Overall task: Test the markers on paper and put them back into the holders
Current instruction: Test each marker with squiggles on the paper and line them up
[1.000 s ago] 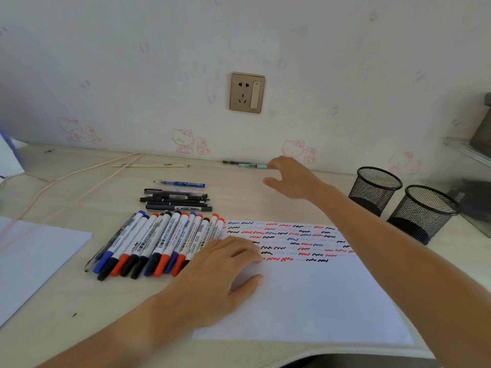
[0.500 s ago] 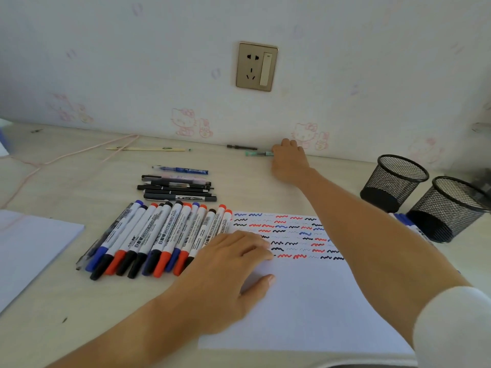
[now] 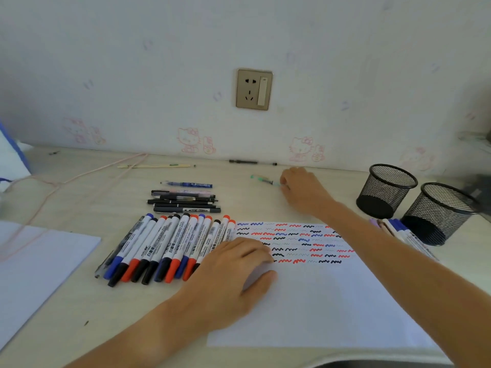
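Observation:
A white paper (image 3: 318,301) with red, blue and black squiggles lies in front of me. My left hand (image 3: 233,272) rests flat on its left edge. A row of several whiteboard markers (image 3: 170,245) with blue, red and black caps lies left of the paper. My right hand (image 3: 300,187) is stretched out beyond the paper, and its fingertips pinch the end of a thin green pen (image 3: 261,178) lying on the desk. Two black mesh holders (image 3: 385,189) (image 3: 441,211) stand at the right. A few markers (image 3: 398,231) lie at the base of the nearer holder.
Several black pens (image 3: 186,201) and a blue pen (image 3: 188,184) lie behind the marker row. A thin black pen (image 3: 249,162) and a pale stick (image 3: 156,166) lie along the wall. A pink cable (image 3: 53,187) crosses the left desk near a paper stack (image 3: 34,261).
My right hand reached the green pen by the wall, took its end and has drawn it back toward me and away from the wall. My left hand has stayed on the paper.

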